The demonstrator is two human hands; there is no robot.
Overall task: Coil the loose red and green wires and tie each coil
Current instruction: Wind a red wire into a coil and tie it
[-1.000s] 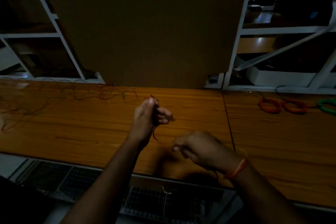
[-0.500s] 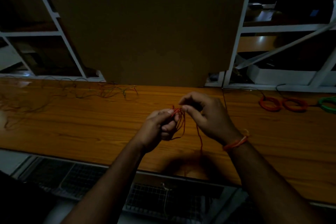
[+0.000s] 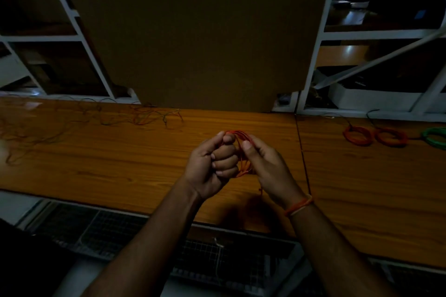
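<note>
Far to the left of the hands, a tangle of loose wires [image 3: 79, 118], thin red and green strands, sprawls across the wooden worktop [image 3: 120, 164] along its back edge, well apart from both hands. Some strands trail toward the middle and end short of the hands.

The left hand [image 3: 212, 166] is held above the worktop with its fingers curled tight into the palm, thumb raised on top. It grips the left side of a small red wire coil [image 3: 242, 152], whose loops arch over the knuckles and run down between the two hands. The right hand [image 3: 268, 171] sits just beside the left, almost touching it, with its thumb and fingers pinching the right side of the same coil near the top. A short tail of red wire [image 3: 260, 189] hangs down below the right palm. An orange thread band [image 3: 299, 205] circles the right wrist.

Behind the hands, a large brown board [image 3: 193, 31] stands upright at the back edge of the worktop, flanked by white shelf frames [image 3: 94, 55].

Well to the right of the hands, three finished coils lie flat near the back of the worktop: a red coil [image 3: 357, 136], a second red coil [image 3: 391, 137] just beside it, and a green coil [image 3: 435, 137] at the frame edge.
</note>
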